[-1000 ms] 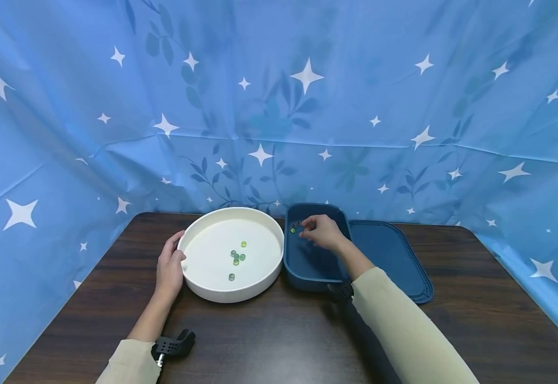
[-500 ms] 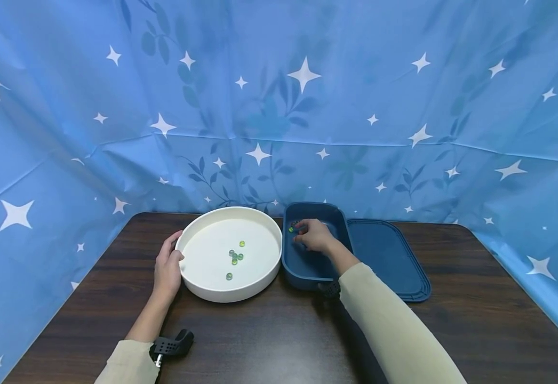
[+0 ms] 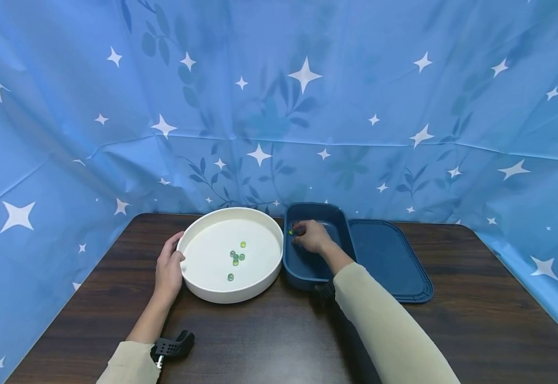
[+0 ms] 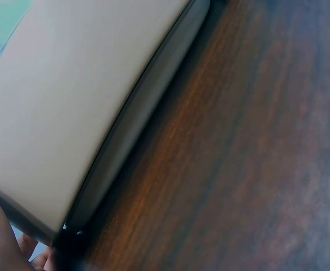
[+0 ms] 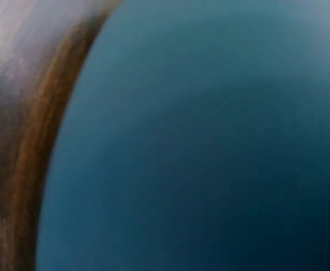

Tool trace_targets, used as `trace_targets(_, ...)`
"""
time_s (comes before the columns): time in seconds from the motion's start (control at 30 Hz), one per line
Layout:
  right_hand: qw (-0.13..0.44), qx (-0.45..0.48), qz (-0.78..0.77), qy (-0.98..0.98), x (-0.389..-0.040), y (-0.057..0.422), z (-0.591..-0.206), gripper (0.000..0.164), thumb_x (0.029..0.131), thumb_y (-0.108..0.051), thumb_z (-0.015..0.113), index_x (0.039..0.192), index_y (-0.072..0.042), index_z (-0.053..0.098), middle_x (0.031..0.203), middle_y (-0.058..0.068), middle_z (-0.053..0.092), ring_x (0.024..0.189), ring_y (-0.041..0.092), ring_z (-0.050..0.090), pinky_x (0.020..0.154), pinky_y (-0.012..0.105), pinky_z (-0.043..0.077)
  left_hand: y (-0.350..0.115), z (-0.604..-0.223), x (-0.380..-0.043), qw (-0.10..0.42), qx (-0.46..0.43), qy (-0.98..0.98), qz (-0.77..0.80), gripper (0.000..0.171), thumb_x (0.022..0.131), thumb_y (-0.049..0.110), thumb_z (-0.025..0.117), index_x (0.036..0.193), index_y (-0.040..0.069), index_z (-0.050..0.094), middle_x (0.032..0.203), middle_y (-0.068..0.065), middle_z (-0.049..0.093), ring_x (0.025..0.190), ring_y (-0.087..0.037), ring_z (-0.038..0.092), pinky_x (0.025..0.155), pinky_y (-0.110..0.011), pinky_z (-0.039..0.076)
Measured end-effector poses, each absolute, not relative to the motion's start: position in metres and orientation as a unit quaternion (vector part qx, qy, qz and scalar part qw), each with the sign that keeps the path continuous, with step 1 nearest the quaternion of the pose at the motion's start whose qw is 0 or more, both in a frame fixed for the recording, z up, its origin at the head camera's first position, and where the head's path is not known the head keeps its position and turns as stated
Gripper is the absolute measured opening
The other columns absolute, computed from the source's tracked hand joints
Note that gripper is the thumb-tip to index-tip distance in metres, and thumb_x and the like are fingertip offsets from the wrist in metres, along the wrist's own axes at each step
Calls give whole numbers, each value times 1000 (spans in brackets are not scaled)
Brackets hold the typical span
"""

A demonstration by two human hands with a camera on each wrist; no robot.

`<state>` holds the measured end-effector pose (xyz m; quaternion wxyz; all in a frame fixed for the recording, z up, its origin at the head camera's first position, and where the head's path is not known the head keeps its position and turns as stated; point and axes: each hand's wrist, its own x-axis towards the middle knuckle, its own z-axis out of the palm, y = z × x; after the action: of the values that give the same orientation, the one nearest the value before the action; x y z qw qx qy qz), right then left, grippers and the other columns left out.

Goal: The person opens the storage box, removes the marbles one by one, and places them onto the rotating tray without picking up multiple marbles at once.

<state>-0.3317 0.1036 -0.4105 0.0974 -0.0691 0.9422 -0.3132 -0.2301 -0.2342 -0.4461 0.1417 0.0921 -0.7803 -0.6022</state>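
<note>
A round white tray (image 3: pixel 212 234) with several greenish glass marbles (image 3: pixel 236 257) in it stands at the left of the table. My left hand (image 3: pixel 168 266) holds its left side, thumb over the rim and fingers along the outer wall. In the left wrist view the tray's wall (image 4: pixel 69 101) fills the upper left. To the tray's right is a deep blue box (image 3: pixel 308 269). My right hand (image 3: pixel 312 237) reaches down inside it, thumb and index finger bent toward a yellow-green marble (image 3: pixel 291 232) near the left wall. Whether they pinch a marble is too small to tell.
A flat blue lid (image 3: pixel 391 261) lies to the right of the box, partly behind the right sleeve. The box stands close against the tray. A blue curtain (image 3: pixel 279 106) with white stars hangs behind the dark wooden table (image 3: pixel 260 341).
My right hand has moved slightly left and lower in the blue box, and its fingers now cover most of the marbles there. The left hand and the tray have stayed put.
</note>
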Motion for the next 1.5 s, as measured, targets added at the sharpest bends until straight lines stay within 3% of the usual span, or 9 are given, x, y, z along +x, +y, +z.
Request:
trace_targets(0.4, 69, -50, -300, 950, -333, 98, -416, 18, 94, -23, 69, 108, -14, 78, 115, 7, 74, 103, 24, 66, 94, 43, 53, -235, -447, -231, 139, 93, -779, -605, 64, 91, 5, 32, 154, 12, 41, 164, -10, 36, 152, -28, 32, 121, -49, 27)
trace_targets(0.93, 38, -70, -355, 932, -326, 104, -404, 20, 96, -22, 68, 106, -8, 79, 115, 10, 74, 99, 23, 68, 85, 39, 57, -235, -449, -231, 143, 88, -774, -610, 63, 91, 4, 32, 153, 10, 42, 162, -11, 38, 150, -27, 34, 120, -48, 29)
trace_targets(1.3, 40, -59, -430, 900, -309, 101, -388, 24, 95, -27, 69, 113, -12, 76, 110, 9, 73, 87, 20, 67, 73, 32, 57, -235, -447, -230, 144, 94, -778, -604, 63, 91, 5, 32, 153, 10, 42, 163, -12, 38, 150, -28, 35, 119, -48, 29)
trace_targets(1.5, 14, -69, -450, 890, -300, 88, -383, 21, 94, -27, 70, 108, -13, 77, 104, 8, 72, 85, 21, 63, 70, 29, 55, -234, -448, -230, 140, 90, -780, -603, 63, 92, 6, 32, 154, 12, 41, 163, -11, 36, 151, -28, 33, 120, -50, 28)
